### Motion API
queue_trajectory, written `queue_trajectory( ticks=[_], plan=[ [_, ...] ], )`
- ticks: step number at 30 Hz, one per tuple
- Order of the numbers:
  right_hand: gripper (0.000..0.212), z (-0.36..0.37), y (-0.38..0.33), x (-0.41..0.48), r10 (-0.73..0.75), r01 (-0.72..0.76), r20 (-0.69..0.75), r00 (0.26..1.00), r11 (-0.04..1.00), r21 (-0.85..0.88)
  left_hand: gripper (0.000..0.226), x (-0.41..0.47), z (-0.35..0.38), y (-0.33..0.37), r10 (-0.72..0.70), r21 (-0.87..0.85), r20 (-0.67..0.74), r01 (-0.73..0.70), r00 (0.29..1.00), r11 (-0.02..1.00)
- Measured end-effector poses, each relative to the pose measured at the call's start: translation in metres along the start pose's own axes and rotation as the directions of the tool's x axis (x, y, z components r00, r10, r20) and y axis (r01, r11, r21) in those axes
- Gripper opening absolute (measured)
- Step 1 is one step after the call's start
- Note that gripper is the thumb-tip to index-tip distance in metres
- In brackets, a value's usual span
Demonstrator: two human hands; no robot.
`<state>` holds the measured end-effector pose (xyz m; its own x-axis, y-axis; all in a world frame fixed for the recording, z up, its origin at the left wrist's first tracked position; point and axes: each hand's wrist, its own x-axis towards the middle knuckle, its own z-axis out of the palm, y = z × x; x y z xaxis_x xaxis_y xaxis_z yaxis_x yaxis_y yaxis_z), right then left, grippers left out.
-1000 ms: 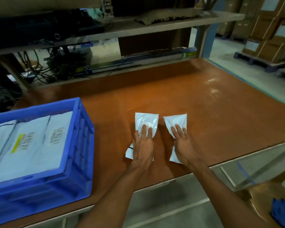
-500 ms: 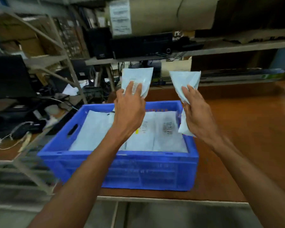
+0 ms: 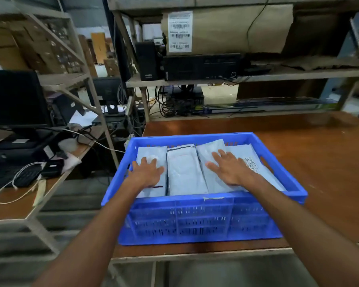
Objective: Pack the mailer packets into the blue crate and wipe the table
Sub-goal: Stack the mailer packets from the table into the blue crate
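1. Since all the mailer packets [image 3: 184,183] in view lie inside the blue crate [image 3: 195,197], the packing looks close to done. The table's right end runs out of frame, though, so more could lie there.
2. Wiping the table [image 3: 323,162] seems not yet begun: neither hand holds a cloth, and none shows.
3. The left hand [image 3: 147,172] lies flat on the leftmost packet [image 3: 151,151], fingers straight and spread, gripping nothing.
4. The right hand [image 3: 228,168] is flat and spread in the same way. It presses the packet right of centre [image 3: 210,148], just beside the coded packet [image 3: 252,163] at the crate's right wall.
5. The packets lie side by side, lengthwise, from wall to wall. The middle packet [image 3: 184,162] sits between the two hands, touched by neither.
6. My judgement is that the hands are settling the load flat. What is left is to lift them off, find a cloth and wipe.
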<state>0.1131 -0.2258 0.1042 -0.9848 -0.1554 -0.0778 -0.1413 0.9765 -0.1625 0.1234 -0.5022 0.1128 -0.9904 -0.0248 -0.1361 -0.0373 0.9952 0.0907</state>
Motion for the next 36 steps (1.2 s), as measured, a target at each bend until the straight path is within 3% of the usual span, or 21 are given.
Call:
queue_trajectory(
  ticks=[4,8,16,18,21,23,25,28,30,36],
  plan=[
    [0.069,-0.008,-0.001,0.010,-0.079,0.068,-0.145,0.986,0.995,-0.077,0.064,0.018,0.004,-0.011,0.036,-0.090,-0.044,-0.040,0.998,0.995],
    [0.076,0.010,-0.008,0.026,-0.024,0.034,0.097,0.995,0.994,-0.102,0.067,0.028,0.016,-0.016,0.068,-0.037,0.106,-0.064,0.992,0.997],
    [0.076,0.021,-0.003,0.037,0.022,-0.027,0.183,0.983,0.999,0.024,0.067,0.042,0.027,-0.020,0.054,-0.036,0.101,-0.050,0.993,0.998],
    [0.067,0.013,-0.006,0.032,-0.022,0.018,0.094,0.995,0.999,0.048,0.065,0.042,0.022,-0.022,0.083,-0.036,-0.023,-0.084,0.996,0.996],
    [0.047,-0.020,0.003,0.021,-0.048,0.079,-0.270,0.962,0.991,0.104,0.061,0.039,0.004,-0.030,0.200,0.074,-0.318,-0.186,0.927,0.980],
    [0.032,-0.043,0.028,0.014,0.077,0.021,-0.464,0.882,0.979,0.201,0.061,0.036,-0.007,-0.041,0.237,0.144,-0.438,-0.192,0.867,0.971],
    [0.036,-0.057,0.061,0.005,0.257,-0.112,-0.512,0.820,0.949,0.296,0.064,0.037,-0.011,-0.059,0.127,0.068,-0.455,-0.108,0.881,0.992],
    [0.058,-0.058,0.102,-0.013,0.438,-0.349,-0.244,0.865,0.876,0.334,0.071,0.038,-0.012,-0.083,-0.084,-0.212,-0.316,0.016,0.945,0.977],
    [0.069,-0.050,0.117,-0.019,0.448,-0.380,-0.069,0.891,0.820,0.428,0.071,0.037,-0.012,-0.093,-0.132,-0.329,-0.234,0.049,0.963,0.943],
    [0.067,-0.039,0.124,-0.021,0.363,-0.258,-0.042,0.931,0.735,0.627,0.059,0.035,-0.004,-0.094,-0.213,-0.559,-0.113,0.115,0.971,0.821]
  ],
)
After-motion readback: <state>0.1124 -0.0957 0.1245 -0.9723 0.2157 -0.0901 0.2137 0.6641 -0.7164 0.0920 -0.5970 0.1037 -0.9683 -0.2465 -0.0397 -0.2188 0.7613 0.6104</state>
